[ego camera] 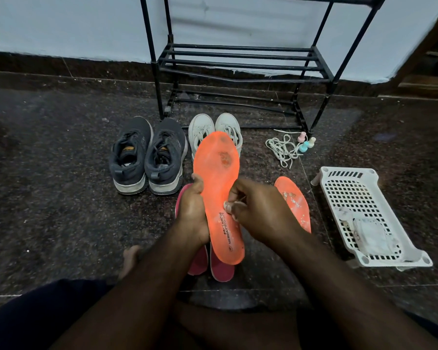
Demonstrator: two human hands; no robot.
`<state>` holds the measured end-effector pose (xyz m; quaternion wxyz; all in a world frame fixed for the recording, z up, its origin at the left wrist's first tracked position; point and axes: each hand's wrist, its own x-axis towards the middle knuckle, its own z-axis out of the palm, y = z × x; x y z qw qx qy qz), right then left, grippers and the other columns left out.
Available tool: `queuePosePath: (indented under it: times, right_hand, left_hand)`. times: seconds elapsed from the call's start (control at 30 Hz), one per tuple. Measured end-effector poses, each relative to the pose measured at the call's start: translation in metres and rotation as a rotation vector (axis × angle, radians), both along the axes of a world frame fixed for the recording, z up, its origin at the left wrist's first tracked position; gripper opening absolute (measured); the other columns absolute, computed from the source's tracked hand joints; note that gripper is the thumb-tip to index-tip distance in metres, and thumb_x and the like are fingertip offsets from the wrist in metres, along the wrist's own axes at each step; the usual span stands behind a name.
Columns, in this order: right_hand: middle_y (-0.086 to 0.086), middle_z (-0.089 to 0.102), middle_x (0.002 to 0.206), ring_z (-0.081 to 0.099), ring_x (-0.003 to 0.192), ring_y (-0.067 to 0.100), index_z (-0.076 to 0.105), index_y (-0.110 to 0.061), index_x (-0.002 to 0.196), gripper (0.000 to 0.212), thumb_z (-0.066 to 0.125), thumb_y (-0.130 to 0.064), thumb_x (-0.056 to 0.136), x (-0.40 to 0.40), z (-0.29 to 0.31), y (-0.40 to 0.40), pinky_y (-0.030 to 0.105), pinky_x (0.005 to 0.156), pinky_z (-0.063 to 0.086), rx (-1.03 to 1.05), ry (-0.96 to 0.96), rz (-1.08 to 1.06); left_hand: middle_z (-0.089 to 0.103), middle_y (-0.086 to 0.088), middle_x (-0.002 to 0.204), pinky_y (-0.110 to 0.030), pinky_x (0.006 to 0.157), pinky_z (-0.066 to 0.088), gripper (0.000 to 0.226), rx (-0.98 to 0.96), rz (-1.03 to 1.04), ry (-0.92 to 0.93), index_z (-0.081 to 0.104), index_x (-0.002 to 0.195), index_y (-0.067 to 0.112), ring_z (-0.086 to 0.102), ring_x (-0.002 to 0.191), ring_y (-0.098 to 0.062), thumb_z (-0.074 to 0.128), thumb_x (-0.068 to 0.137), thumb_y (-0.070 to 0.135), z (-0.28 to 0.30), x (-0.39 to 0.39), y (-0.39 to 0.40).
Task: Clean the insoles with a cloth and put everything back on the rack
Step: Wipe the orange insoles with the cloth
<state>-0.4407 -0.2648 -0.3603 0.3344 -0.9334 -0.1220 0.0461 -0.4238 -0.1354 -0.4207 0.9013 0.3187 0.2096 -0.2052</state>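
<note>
My left hand (192,210) grips the left edge of an orange insole (219,178), held up over the floor with its toe pointing away from me. My right hand (258,208) pinches a small white cloth (228,207) against the insole's right edge near the heel print. A second orange insole (295,203) lies on the floor to the right. Two pink insoles (219,270) lie under my hands, partly hidden. The black metal rack (238,64) stands against the wall with bare shelves.
Dark grey sneakers (147,157) and white sneakers (214,130) stand on the floor in front of the rack. White laces (282,149) and small pastel bottles (306,142) lie by the rack's right leg. A white plastic basket (364,213) sits at the right. My bare foot (130,258) rests at lower left.
</note>
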Motion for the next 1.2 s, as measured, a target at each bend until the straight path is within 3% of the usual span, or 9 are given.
queuePosePath:
  times: [0.17,0.27,0.47,0.67,0.77,0.83,0.97,1.1,1.2]
  right_hand:
    - [-0.006,0.073,0.085,0.068,0.083,0.013,0.070,-0.023,0.091,0.018,0.059,-0.009,0.086,0.000,0.002,0.000,0.036,0.079,0.053,-0.056,0.088,0.106]
    - [-0.008,0.074,0.083,0.069,0.078,0.005,0.075,-0.021,0.091,0.023,0.068,-0.003,0.080,0.003,0.000,-0.005,0.038,0.080,0.056,0.046,0.154,0.072]
    - [0.002,0.067,0.102,0.061,0.098,0.018,0.075,-0.022,0.105,0.025,0.074,-0.018,0.081,-0.005,-0.012,0.011,0.033,0.088,0.046,-0.117,0.045,0.064]
    - [-0.006,0.073,0.099,0.065,0.093,0.011,0.074,-0.022,0.095,0.014,0.067,-0.015,0.085,-0.010,-0.003,0.011,0.024,0.075,0.044,-0.125,0.136,0.046]
    - [-0.005,0.070,0.098,0.063,0.093,0.011,0.075,-0.022,0.092,0.014,0.069,-0.013,0.083,-0.009,-0.002,0.012,0.024,0.081,0.045,-0.031,0.072,-0.014]
    - [-0.005,0.071,0.099,0.063,0.093,0.010,0.075,-0.023,0.094,0.013,0.069,-0.017,0.085,-0.011,-0.003,0.016,0.016,0.071,0.039,-0.066,0.051,-0.011]
    - [-0.010,0.075,0.093,0.065,0.085,0.003,0.076,-0.024,0.094,0.012,0.069,-0.018,0.086,-0.014,0.000,0.016,0.007,0.061,0.035,-0.060,0.118,0.046]
    - [-0.007,0.073,0.093,0.065,0.085,0.008,0.076,-0.021,0.089,0.014,0.070,-0.011,0.083,-0.006,0.003,0.007,0.022,0.076,0.048,-0.050,0.062,-0.003]
    - [-0.004,0.072,0.095,0.065,0.089,0.013,0.074,-0.020,0.091,0.013,0.068,-0.012,0.083,-0.008,0.002,0.008,0.027,0.078,0.048,-0.127,0.075,0.014]
  left_hand:
    - [0.056,-0.027,0.137,-0.052,0.102,0.041,0.089,-0.106,0.010,-0.008,0.057,0.135,-0.001,0.059,0.114,-0.040,0.053,0.083,0.071,-0.002,0.006,0.010]
    - [0.059,-0.027,0.134,-0.053,0.095,0.047,0.092,-0.099,0.006,0.024,0.057,0.132,0.000,0.067,0.102,-0.041,0.031,0.090,0.077,-0.001,0.005,0.008]
    - [0.057,-0.028,0.136,-0.054,0.115,0.033,0.090,-0.078,0.048,0.064,0.054,0.136,0.001,0.052,0.130,-0.039,0.028,0.092,0.075,0.001,0.003,0.008]
    - [0.073,-0.025,0.103,-0.051,0.104,0.042,0.082,-0.066,0.102,0.041,0.074,0.103,0.001,0.073,0.090,-0.034,0.026,0.099,0.067,0.004,0.004,0.003]
    - [0.061,-0.024,0.127,-0.053,0.115,0.029,0.090,-0.163,0.076,0.079,0.060,0.124,-0.003,0.061,0.110,-0.037,0.030,0.092,0.076,0.002,0.004,0.005]
    - [0.062,-0.024,0.127,-0.053,0.118,0.027,0.088,-0.184,0.086,0.071,0.060,0.122,-0.003,0.062,0.110,-0.037,0.031,0.093,0.075,0.000,0.005,0.005]
    - [0.075,-0.022,0.084,-0.054,0.099,0.041,0.077,-0.090,0.159,0.000,0.076,0.088,0.003,0.073,0.088,-0.036,0.026,0.102,0.060,0.004,0.004,0.002]
    - [0.062,-0.030,0.127,-0.057,0.104,0.041,0.085,-0.199,0.088,0.040,0.054,0.138,0.006,0.059,0.120,-0.042,0.031,0.093,0.075,0.006,0.006,0.009]
    - [0.060,-0.024,0.135,-0.056,0.102,0.044,0.081,-0.236,0.156,-0.015,0.049,0.144,0.010,0.057,0.127,-0.040,0.030,0.096,0.072,0.003,0.009,0.009]
